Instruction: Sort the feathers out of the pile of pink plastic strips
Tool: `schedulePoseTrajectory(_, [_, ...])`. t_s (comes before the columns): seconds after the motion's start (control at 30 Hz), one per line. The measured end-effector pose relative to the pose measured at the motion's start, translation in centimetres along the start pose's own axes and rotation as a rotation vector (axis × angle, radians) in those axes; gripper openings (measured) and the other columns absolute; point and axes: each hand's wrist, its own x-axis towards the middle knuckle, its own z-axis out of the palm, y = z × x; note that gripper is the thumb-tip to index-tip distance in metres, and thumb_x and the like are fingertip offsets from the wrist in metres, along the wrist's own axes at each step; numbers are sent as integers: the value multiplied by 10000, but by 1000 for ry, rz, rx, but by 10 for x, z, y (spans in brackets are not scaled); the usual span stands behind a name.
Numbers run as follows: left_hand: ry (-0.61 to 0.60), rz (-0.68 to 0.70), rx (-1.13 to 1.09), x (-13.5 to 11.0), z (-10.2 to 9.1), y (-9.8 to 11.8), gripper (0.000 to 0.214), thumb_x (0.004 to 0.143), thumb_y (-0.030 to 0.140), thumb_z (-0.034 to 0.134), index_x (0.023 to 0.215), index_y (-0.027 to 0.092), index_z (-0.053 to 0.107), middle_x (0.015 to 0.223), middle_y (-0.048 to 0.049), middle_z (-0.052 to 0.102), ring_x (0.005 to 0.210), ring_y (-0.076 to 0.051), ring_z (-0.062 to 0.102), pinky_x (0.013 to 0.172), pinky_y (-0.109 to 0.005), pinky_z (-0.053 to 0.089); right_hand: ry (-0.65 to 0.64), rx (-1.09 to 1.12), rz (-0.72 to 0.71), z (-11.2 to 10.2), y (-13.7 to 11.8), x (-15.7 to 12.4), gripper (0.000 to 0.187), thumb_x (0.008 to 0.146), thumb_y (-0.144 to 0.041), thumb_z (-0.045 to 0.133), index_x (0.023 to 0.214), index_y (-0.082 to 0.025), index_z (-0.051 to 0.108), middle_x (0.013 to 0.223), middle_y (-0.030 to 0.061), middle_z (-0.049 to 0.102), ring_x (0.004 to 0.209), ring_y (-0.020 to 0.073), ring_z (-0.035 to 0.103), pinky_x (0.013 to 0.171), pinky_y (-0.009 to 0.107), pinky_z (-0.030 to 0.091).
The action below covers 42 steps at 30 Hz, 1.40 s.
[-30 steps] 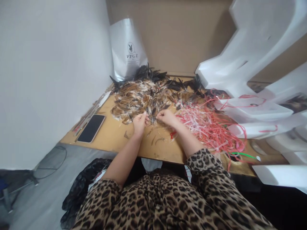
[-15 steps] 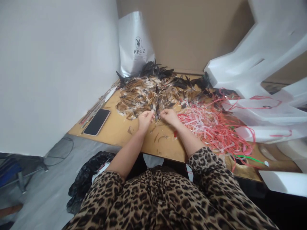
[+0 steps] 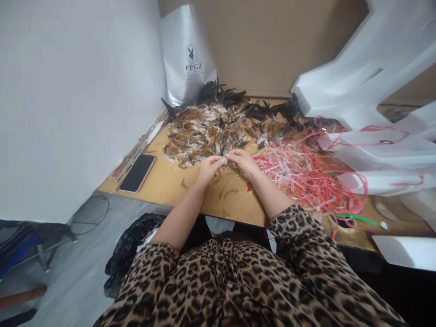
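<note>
Both hands meet fingertip to fingertip over the near edge of a heap of brown, white and black feathers (image 3: 194, 131). My left hand (image 3: 210, 168) is closed in a pinch, its thumb and forefinger pointing right. Opposite it, my right hand (image 3: 241, 161) is pinched too, tips close against the left ones. Whatever lies between the fingers is too small to make out. A few loose feathers (image 3: 223, 190) are scattered on the yellowish table (image 3: 190, 195) just below the hands. Right of my right hand lies a tangle of red and pink ribbon strips (image 3: 306, 177).
A phone (image 3: 137, 173) lies at the table's left, beside thin sticks (image 3: 136, 152) along the wall. Behind the feathers stands a white bag (image 3: 187, 59). White foam-like pieces (image 3: 374, 150) crowd the right side. A black plastic bag (image 3: 131, 247) is below the table's front edge.
My hands have come together from slightly apart, so their fingertips now meet. The view has shifted a little; the feathers, ribbons and phone lie as before.
</note>
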Motion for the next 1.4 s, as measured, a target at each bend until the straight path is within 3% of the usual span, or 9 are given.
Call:
schedulePoseTrajectory(0.27, [-1,-52,-123,3,-4,-4,243,650,370,657,728,144,613,564,-2,588,399,-37,425,370,-174,262,-71,-74,26,1,-3,-4,273,578,-369,716,662,-144,585,585,3,611,388,30,361,367,182,206])
schedulePoseTrajectory(0.5, [-5,-95,-164,2,-4,-1,259,645,356,667,772,137,616,764,-54,667,492,-51,520,413,-168,324,28,-69,-8,-2,0,1,291,562,-382,727,638,-160,555,471,-45,513,391,40,368,385,182,229])
schedulePoseTrajectory(1.17, [-26,-67,-78,1,-1,0,243,631,310,675,774,122,616,729,-69,672,505,-90,565,437,-197,383,17,-161,-33,1,-2,-3,277,570,-387,710,669,-155,596,483,-50,512,414,44,380,421,192,253])
schedulePoseTrajectory(1.4, [34,-42,-22,2,1,-1,214,602,282,694,732,126,626,566,-23,622,492,-89,552,473,-204,406,38,-178,-69,0,3,0,256,561,-371,715,635,-157,595,543,-36,556,476,63,444,494,206,335])
